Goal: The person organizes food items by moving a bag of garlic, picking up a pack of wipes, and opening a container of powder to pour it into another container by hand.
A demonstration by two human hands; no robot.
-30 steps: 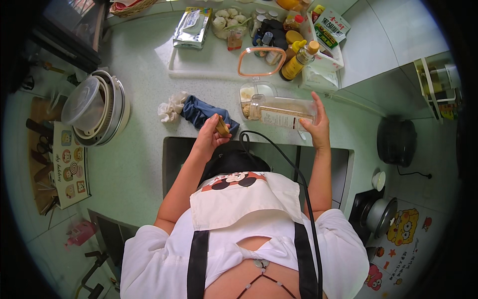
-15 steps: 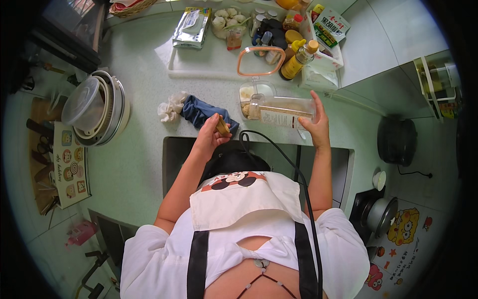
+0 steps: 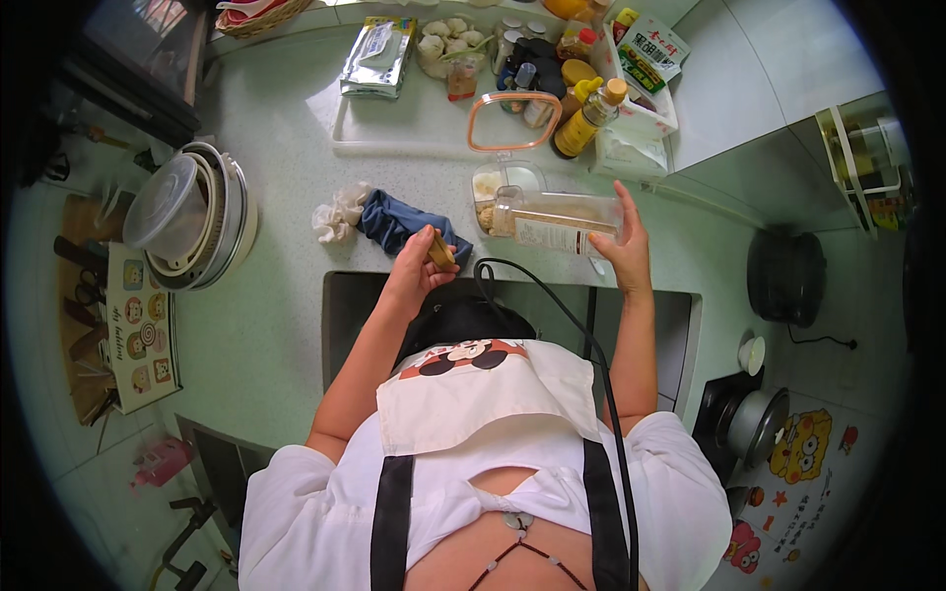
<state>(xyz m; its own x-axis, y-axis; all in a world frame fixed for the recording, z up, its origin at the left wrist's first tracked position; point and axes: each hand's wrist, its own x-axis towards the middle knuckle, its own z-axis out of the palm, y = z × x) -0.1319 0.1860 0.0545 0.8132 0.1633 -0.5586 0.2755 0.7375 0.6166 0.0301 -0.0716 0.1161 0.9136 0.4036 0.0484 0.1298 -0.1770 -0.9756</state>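
Note:
In my left hand is a tan, wood-coloured lid, gripped between thumb and fingers beside a blue cloth. My right hand grips the base end of a clear jar, thumb on the near side and fingers on the far side. The jar lies nearly level, its mouth pointing left, with tan grainy contents and a white label. That mouth is at a small clear divided container, which holds pale and tan contents. An orange-rimmed clear lid stands behind the container.
White crumpled cloth touches the blue one. A white tray at the back carries packets, garlic and bottles, including a sauce bottle. Stacked bowls and strainers stand left. A black cable crosses before the sink.

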